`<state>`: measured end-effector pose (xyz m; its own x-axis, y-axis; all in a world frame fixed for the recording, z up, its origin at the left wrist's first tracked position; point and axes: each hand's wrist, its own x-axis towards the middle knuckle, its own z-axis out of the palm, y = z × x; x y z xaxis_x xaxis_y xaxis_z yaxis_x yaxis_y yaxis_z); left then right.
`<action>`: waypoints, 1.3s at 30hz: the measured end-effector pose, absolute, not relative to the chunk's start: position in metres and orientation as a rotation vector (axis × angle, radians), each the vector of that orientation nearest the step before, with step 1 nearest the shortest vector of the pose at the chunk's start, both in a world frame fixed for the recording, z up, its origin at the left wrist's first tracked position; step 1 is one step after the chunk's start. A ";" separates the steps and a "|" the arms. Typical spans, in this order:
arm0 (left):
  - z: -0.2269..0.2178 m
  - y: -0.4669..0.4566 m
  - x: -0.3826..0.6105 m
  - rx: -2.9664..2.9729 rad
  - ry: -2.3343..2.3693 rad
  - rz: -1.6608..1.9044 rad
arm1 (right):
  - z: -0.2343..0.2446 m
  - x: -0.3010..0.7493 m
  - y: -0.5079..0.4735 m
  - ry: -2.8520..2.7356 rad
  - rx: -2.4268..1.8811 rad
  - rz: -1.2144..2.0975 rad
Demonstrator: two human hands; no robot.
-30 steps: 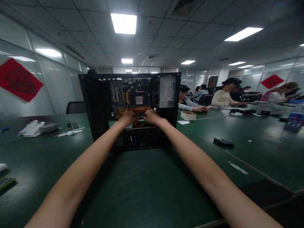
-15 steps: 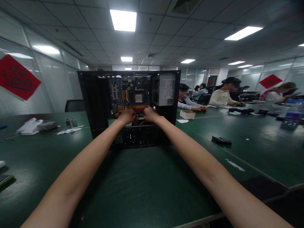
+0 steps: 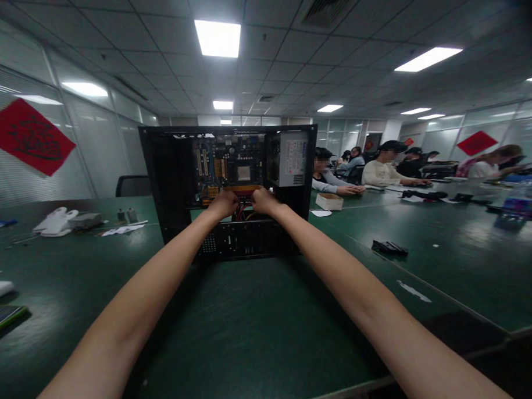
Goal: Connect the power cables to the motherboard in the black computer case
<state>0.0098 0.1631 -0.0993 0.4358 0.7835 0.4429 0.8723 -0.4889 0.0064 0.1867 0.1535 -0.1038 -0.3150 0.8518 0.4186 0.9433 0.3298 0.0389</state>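
Your two bare hands meet at the orange-red memory slots (image 3: pixel 245 190) along the lower edge of a motherboard (image 3: pixel 229 158), mounted inside a black computer case (image 3: pixel 167 185) that stands with its exposed interior toward you near the middle of your view. Reading the clock from those slots, your left hand (image 3: pixel 225 202) is at 8 o'clock and your right hand (image 3: pixel 265 200) at 4, each close against one end. The fingers of both are curled inward, their tips hidden behind your knuckles, so whether they grasp or merely press cannot be told. Red and dark cables (image 3: pixel 239 211) hang at 6 o'clock between your wrists; the processor (image 3: pixel 243 173) sits at 12, the white expansion slots (image 3: pixel 202 163) at 10 and the labelled power supply (image 3: pixel 292 159) at 2. Farther out on the green table (image 3: pixel 253 339), a white plastic bag (image 3: pixel 57 221) lies at 9 o'clock, just beside a grey box (image 3: pixel 86 221), with a green-edged device (image 3: pixel 8 317) at 8. A small pale box (image 3: pixel 329 202) rests at 3 o'clock, a black plastic part (image 3: pixel 390 248) near 4. Beyond, toward 3, a co-worker in a cream top (image 3: pixel 381 173) sits at the table.
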 end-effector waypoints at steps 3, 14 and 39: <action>-0.099 0.162 0.010 -2.469 -1.447 -0.589 | -0.103 0.187 0.154 -2.278 -1.602 -0.397; -0.099 0.160 0.010 -2.409 -1.556 -0.620 | -0.106 0.188 0.151 -2.295 -1.567 -0.417; -0.097 0.151 0.012 -2.413 -1.568 -0.613 | -0.105 0.188 0.156 -2.258 -1.571 -0.356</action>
